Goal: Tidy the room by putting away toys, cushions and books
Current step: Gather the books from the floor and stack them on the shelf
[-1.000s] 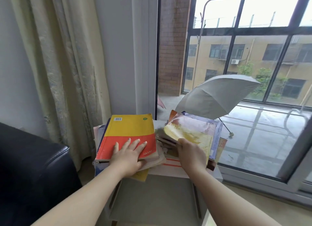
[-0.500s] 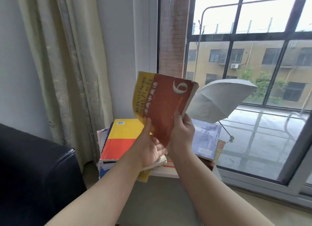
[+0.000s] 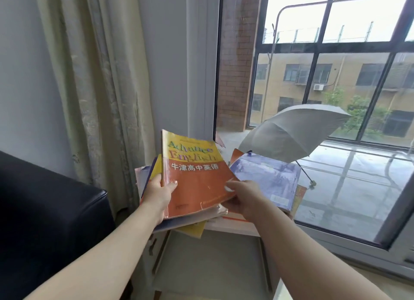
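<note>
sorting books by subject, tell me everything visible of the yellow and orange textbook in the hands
The textbook is a softcover: yellow top band with a blurred title, seemingly "Advance English", orange below with white Chinese characters. The cover looks worn and bows slightly. It faces up, tilted, over a book pile. The left hand grips its left edge, thumb on the cover; the right hand pinches its lower right corner.

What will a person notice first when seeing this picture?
First the yellow and orange textbook at the centre, which the left hand grips at its left edge and the right hand pinches at its lower right corner. Right of it lies a purple book, and outside the window an open grey umbrella rests on the wet floor.
</note>
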The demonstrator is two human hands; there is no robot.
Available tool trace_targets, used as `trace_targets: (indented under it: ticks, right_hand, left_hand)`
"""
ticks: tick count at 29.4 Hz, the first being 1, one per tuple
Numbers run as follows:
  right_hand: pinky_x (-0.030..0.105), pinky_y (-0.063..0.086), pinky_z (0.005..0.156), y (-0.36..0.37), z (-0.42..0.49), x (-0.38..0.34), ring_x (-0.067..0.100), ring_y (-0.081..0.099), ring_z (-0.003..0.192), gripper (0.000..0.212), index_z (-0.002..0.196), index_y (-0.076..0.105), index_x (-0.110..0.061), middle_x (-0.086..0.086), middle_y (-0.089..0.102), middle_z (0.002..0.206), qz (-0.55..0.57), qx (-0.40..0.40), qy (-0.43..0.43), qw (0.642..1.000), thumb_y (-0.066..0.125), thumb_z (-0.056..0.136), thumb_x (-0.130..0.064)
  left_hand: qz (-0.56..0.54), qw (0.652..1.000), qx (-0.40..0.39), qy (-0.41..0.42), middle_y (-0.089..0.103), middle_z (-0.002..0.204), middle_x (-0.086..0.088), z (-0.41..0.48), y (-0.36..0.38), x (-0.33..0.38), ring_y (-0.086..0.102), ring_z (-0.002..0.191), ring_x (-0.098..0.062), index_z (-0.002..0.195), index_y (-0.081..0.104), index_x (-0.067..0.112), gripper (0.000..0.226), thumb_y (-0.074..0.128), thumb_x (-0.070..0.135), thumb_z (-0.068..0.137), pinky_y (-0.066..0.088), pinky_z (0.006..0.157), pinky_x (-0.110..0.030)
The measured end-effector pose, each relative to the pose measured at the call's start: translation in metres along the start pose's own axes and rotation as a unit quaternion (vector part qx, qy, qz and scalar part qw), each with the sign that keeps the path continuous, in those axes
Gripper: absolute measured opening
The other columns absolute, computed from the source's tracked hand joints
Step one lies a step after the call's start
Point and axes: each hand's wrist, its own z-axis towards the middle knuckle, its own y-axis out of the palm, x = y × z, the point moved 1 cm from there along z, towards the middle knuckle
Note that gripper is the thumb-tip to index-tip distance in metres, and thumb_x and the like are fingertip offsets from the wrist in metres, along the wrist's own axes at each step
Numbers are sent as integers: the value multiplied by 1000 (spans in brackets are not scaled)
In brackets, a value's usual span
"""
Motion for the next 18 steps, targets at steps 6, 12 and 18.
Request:
trace_targets:
  ticks: [6, 12, 18]
  right_hand:
    - [26, 51, 47, -16, 21, 10, 22, 54, 60, 23, 72, 49, -12, 12, 53, 75, -21, 82, -67, 994, 47, 92, 0]
    - [27, 51, 41, -43, 40, 16, 21, 58, 76, 15, 98, 54, -12, 10, 54, 108, 83, 151, -46, 984, 41, 96, -4]
    - [29, 50, 35, -53, 61, 9, 24, 60, 69, 25, 122, 49, -11, 11, 58, 98, 22, 156, 35, 987, 38, 99, -9]
  left_hand:
    - [212, 974, -73, 33, 65, 108, -7, 15, 6, -5, 58, 98, -25, 106, 63, 11, 35, 36, 32, 100, 46, 88, -36]
    - [540, 806, -195, 140, 30, 153, 0, 21, 20, -14, 23, 142, -27, 142, 37, 30, 45, 34, 39, 98, 15, 117, -47]
    - [650, 711, -227, 142, 3, 160, 0, 22, 23, -12, -1, 146, -34, 149, 9, 36, 90, 49, 73, 77, 2, 114, -57]
